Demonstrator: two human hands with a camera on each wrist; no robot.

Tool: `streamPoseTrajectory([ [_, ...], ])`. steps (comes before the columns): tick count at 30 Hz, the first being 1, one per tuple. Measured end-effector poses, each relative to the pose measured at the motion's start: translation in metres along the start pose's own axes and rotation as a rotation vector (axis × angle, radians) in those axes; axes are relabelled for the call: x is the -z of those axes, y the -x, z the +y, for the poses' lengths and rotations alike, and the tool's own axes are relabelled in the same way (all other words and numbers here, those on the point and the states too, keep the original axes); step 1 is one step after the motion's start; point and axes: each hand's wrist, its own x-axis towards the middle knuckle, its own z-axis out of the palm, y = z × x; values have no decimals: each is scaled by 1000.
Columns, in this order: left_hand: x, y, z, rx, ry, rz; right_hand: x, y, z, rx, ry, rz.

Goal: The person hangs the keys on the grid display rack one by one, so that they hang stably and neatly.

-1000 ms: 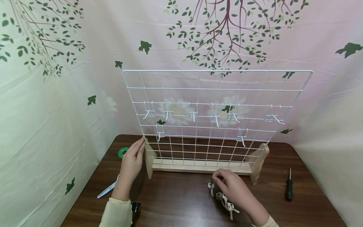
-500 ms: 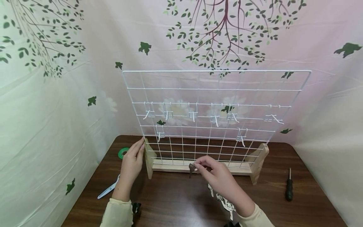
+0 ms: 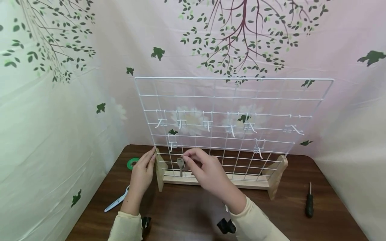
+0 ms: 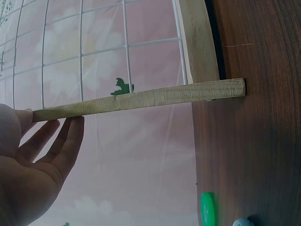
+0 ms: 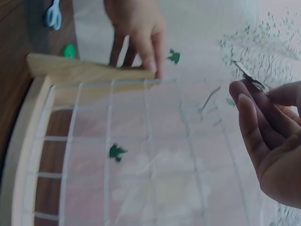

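Observation:
In the head view my right hand (image 3: 209, 172) pinches a set of keys (image 3: 181, 163) by its ring, in front of the lower left of a white wire grid rack (image 3: 235, 97). The right wrist view shows the keys (image 5: 250, 76) at the fingertips. My left hand (image 3: 141, 176) holds the upper end of the left wooden side panel (image 3: 159, 172); the left wrist view shows thumb and fingers on opposite faces of this panel (image 4: 150, 97). Several white hooks hang on the grid, the nearest hook (image 3: 172, 146) just above the keys.
The rack's right wooden foot (image 3: 276, 177) stands on the brown table (image 3: 181, 214). A green tape roll (image 3: 132, 163) and light blue scissors (image 3: 116, 203) lie left, a black-handled screwdriver (image 3: 309, 205) right. More keys (image 3: 226, 207) are mostly hidden by the right arm.
My right hand has lifted the keys from the table pile and carried them left and up to the grid's lower left. The left hand keeps its place on the panel.

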Motion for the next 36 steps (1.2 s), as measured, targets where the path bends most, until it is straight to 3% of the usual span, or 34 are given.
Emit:
streamPoseTrajectory([
  [7,-2,0,-1,-22,-12,33,-19,-26,-22,130,3,102],
  [13,-2,0,-1,-23,-18,35,-29,-50,-35,162,-13,137],
  [23,-2,0,1,-10,-19,39,-42,-75,-47,128,-27,224],
  [29,-3,-1,1,-27,-16,62,-46,-81,-49,123,15,252],
  [36,-3,0,0,-19,-17,47,-48,-83,-46,103,26,250],
])
